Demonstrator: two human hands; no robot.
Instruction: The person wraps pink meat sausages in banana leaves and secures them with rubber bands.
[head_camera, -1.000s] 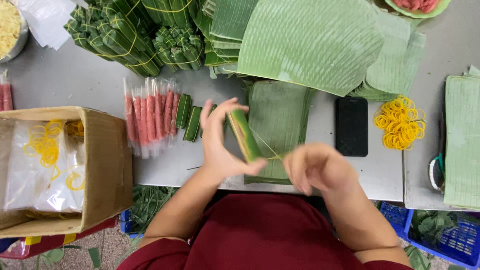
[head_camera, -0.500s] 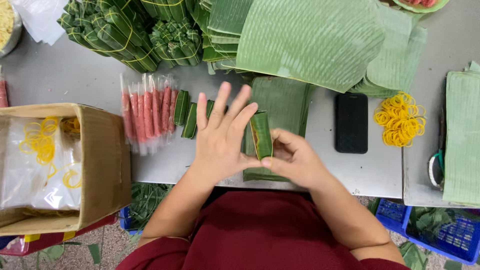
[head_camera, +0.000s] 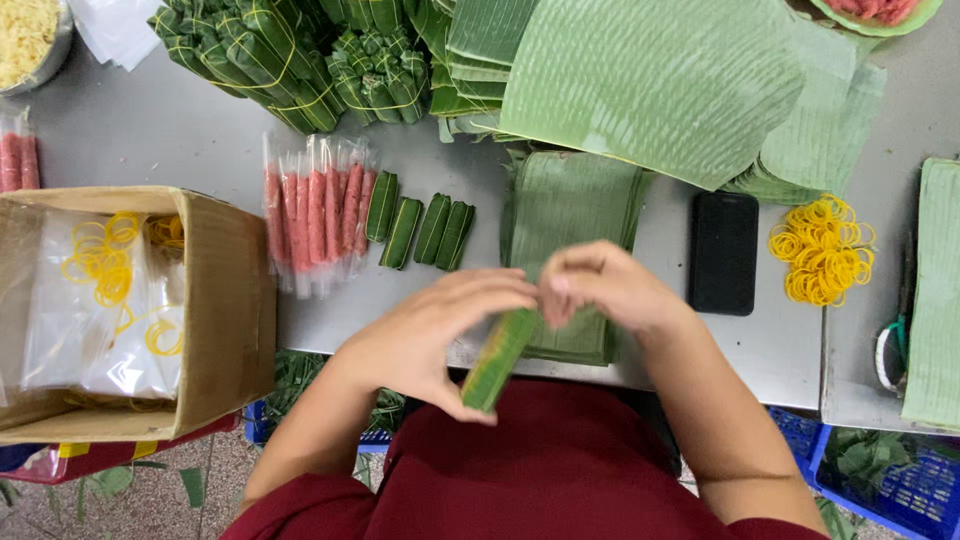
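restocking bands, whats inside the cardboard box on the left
Clear plastic bags holding yellow rubber bands fill the cardboard box. Anything beneath the bags is covered.

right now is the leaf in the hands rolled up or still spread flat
Rolled up. The leaf forms a narrow green tube held between the left hand and right hand, like the four wrapped rolls on the table.

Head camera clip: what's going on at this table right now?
A person holds a leaf-wrapped roll between both hands, the left hand cupping its side and the right hand pinching its top end. Four finished green rolls lie on the grey table beside plastic-wrapped pink sausages. A stack of cut leaves, a black phone and yellow rubber bands lie nearby.
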